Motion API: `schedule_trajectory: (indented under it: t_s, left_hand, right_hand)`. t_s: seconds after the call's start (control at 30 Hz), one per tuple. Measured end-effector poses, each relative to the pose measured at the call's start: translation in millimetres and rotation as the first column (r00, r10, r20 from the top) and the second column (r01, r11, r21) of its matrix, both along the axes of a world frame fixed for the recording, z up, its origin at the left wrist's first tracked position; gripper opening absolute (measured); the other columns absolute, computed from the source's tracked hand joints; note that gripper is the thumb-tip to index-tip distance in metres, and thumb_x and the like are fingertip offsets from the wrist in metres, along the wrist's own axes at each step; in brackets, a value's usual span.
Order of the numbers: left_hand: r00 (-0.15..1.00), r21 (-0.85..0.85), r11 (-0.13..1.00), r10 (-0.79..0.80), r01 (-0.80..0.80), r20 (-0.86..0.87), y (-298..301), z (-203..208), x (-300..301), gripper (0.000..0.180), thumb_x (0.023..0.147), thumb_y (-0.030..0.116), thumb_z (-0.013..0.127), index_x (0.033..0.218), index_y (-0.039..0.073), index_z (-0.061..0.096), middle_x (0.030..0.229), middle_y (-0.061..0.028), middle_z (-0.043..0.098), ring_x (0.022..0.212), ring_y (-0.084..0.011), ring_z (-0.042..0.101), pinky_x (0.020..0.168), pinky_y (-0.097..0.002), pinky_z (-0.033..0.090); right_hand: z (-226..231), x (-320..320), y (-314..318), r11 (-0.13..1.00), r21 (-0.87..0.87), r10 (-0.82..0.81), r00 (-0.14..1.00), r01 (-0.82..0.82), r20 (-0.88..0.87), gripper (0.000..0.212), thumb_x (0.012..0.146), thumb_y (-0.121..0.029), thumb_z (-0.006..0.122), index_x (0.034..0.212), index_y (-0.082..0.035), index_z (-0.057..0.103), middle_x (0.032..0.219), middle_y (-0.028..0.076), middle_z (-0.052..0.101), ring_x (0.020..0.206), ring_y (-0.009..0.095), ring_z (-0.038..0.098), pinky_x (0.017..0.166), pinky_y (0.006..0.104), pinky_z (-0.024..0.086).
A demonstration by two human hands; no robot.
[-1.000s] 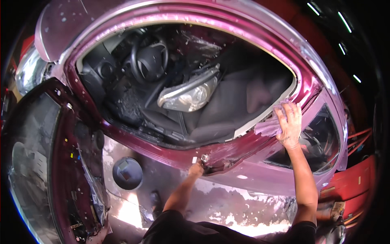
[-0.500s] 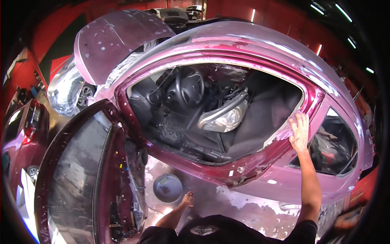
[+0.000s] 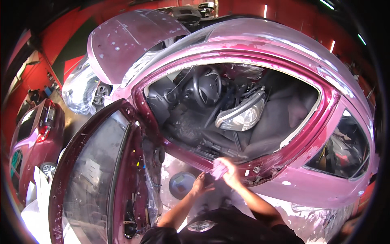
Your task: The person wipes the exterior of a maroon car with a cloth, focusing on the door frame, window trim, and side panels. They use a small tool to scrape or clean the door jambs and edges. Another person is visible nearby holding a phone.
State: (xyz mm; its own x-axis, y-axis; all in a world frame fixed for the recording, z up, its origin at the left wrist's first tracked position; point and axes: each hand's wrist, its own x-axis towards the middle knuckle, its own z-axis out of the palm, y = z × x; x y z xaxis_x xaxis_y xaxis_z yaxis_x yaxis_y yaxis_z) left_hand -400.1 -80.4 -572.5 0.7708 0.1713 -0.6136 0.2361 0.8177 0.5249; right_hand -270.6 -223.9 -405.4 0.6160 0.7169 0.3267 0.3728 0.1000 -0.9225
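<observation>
My right hand (image 3: pixel 230 175) is closed around a crumpled pink cloth (image 3: pixel 219 168) by the lower edge of the car's front doorway. Just left of it is my left hand (image 3: pixel 200 185), its fingers apart and nothing in them. A round grey basin (image 3: pixel 178 188) shows beside my left hand, below the doorway. In front of me stands the car body (image 3: pixel 260 36), its pink paint patchy and dull. Inside lies a loose headlight (image 3: pixel 243 115) on the front seat, with the steering wheel (image 3: pixel 208 86) to its left.
The opened front door (image 3: pixel 91 171) takes up the left side. The raised hood (image 3: pixel 130 40) stands beyond it, above a wheel and fender wrapped in clear plastic (image 3: pixel 79 93). A dark red car (image 3: pixel 36 138) is parked at far left. Patchy floor (image 3: pixel 298 219) lies underfoot.
My right hand has left the rear doorway pillar and moved left and down with the cloth, close to my left hand. My left hand has risen a little and spread its fingers.
</observation>
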Motion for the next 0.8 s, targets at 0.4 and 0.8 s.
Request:
schedule_trajectory:
  t_s: [0.4,0.8]
  left_hand:
    - [0.942,0.180,0.970,0.096,-0.160,0.321,-7.0,-22.3,-42.8,0.038,0.104,0.035,0.046,0.132,0.011,0.056,0.130,-0.0083,0.061,0.122,-0.0214,0.058,0.115,-0.0399,0.039]
    - [0.878,-0.619,0.770,0.183,0.152,0.443,-6.8,-11.8,-52.9,0.041,0.104,0.025,0.052,0.140,0.005,0.049,0.115,-0.0115,0.067,0.097,-0.0169,0.067,0.097,-0.0364,0.050]
  right_hand:
    - [-69.2,7.4,31.5,0.708,-0.441,0.590,0.805,-0.552,-0.059,0.068,0.094,-0.036,0.071,0.147,-0.001,0.048,0.154,0.025,0.041,0.144,0.038,0.040,0.117,0.0450,0.036]
    - [-126.0,17.2,44.2,0.567,-0.019,0.189,0.153,-0.823,-0.970,0.036,0.103,-0.036,0.060,0.121,-0.005,0.067,0.099,0.000,0.070,0.082,0.011,0.067,0.070,0.0291,0.060]
